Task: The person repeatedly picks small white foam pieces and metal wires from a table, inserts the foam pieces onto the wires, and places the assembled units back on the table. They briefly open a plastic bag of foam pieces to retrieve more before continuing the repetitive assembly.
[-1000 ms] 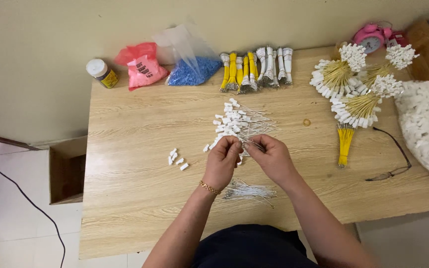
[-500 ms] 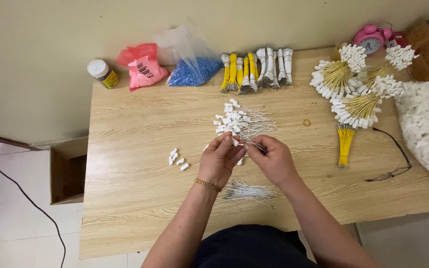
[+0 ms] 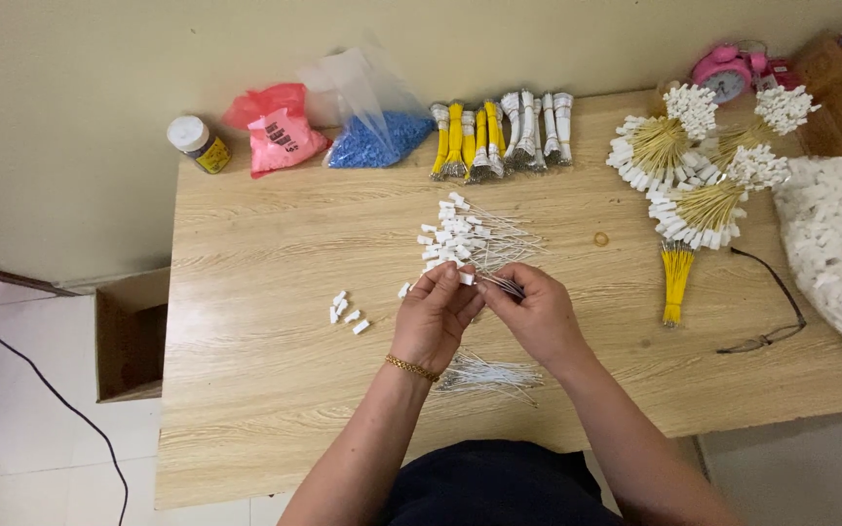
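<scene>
Both hands meet above the middle of the wooden desk [image 3: 246,390]. The left hand [image 3: 433,319] has its fingers curled nearly closed on a small white plastic tag [image 3: 465,279]. The right hand [image 3: 535,314] pinches a bundle of thin wires [image 3: 505,284]. Finished white-tipped wires [image 3: 470,237] lie fanned just beyond; loose tags [image 3: 345,310] lie left. The hands have shifted little since the earlier frames.

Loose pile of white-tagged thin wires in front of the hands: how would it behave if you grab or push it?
The pile of white-tagged wires probably feels light: thin strands with small white tags. It is fanned out and unbound, so a push would likely scatter it rather than slide it whole. The strands look floppy and crossed, so lifting a few may drag neighbours along. The left hand and right hand pinch some together.
</scene>
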